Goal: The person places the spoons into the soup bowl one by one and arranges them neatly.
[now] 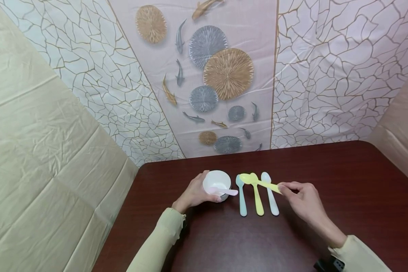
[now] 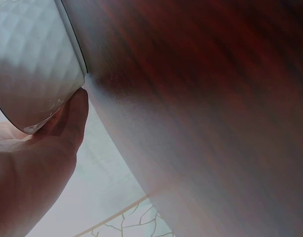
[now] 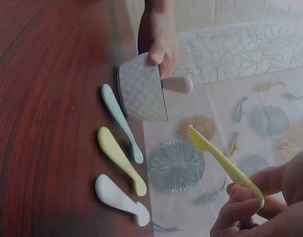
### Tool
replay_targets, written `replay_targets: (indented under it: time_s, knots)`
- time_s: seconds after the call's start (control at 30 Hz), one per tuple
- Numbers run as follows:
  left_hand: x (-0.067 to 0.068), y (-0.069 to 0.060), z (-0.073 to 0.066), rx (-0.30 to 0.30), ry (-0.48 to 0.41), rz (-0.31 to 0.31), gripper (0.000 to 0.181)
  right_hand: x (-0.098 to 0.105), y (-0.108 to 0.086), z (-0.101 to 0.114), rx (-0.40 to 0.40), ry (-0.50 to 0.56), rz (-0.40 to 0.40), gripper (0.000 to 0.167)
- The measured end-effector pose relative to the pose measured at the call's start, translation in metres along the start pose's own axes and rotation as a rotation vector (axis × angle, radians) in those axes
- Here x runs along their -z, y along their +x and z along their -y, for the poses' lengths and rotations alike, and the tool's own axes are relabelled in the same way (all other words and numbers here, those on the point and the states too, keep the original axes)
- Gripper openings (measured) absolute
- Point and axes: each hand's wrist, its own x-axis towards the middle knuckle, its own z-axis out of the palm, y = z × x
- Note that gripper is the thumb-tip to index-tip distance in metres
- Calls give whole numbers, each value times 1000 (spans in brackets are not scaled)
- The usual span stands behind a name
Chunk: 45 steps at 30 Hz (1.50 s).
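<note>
Glossy dark-red table (image 1: 221, 241) under white bowl (image 1: 217, 179), fish-patterned backdrop (image 1: 224, 73) behind

On the bench (image 1: 217, 238), three spoons (image 1: 257, 196) lie right of the bowl (image 1: 217, 179); a fourth spoon (image 1: 228, 192) is in it, a fifth spoon (image 1: 266, 184) above them.

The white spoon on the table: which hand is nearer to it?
Right. The right hand is just right of the white spoon; the left hand grips the bowl farther off to the left.
</note>
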Motion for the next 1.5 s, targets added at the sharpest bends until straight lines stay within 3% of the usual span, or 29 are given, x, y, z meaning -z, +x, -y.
replay_targets:
  time_s: [0.73,1.07,1.5]
  knots:
    - [2,0,-3,19,-13,7,111,-21,18,19,-88,11,115,30]
    - [2,-1,-2,28,1,16,114,-37,23,25,-138,83,165,31]
    - [2,-1,-2,12,3,14,114,-63,27,30,-109,93,176,26]
